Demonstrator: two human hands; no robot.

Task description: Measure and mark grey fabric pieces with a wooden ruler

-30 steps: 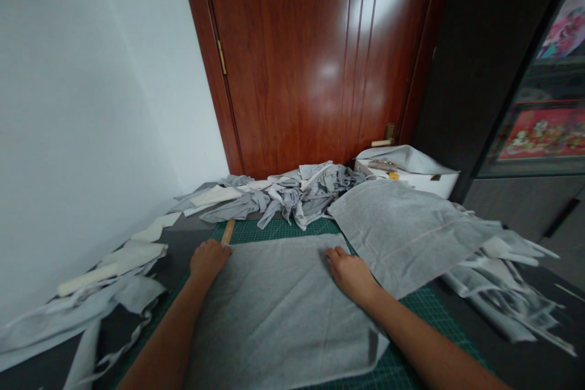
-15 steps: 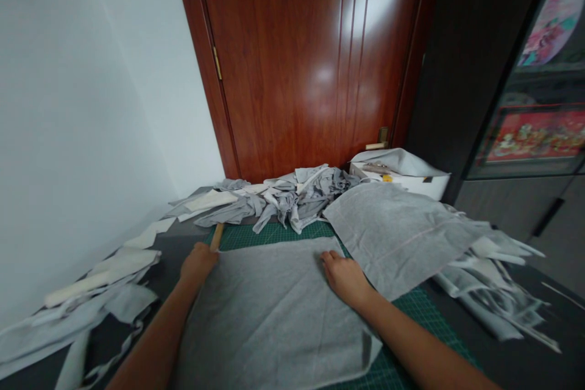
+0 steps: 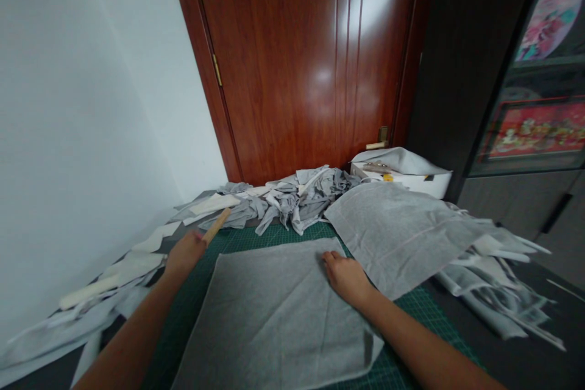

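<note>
A flat, light-coloured wooden stick (image 3: 216,226) is gripped in my left hand (image 3: 186,254), raised at the left of the cloth, its far end pointing toward the back. A piece of grey cloth (image 3: 269,311) lies spread on the green cutting mat (image 3: 429,311), with a few creases and its lower right corner curled up. My right hand (image 3: 346,277) rests on this cloth by its upper right corner, fingers slightly bent and lying on the fabric. Its fingertips are partly hard to make out.
A second grey cloth (image 3: 397,231) overlaps the mat's right side, with rolled strips (image 3: 498,292) beyond it. Crumpled scraps (image 3: 292,198) lie along the back, before a brown door (image 3: 292,73). More scraps (image 3: 105,286) line the left wall. A white box (image 3: 425,184) stands back right.
My left hand has moved left, away from the cloth's edge, with the wooden stick lifted and tilted to the right. My right hand has stayed on the cloth.
</note>
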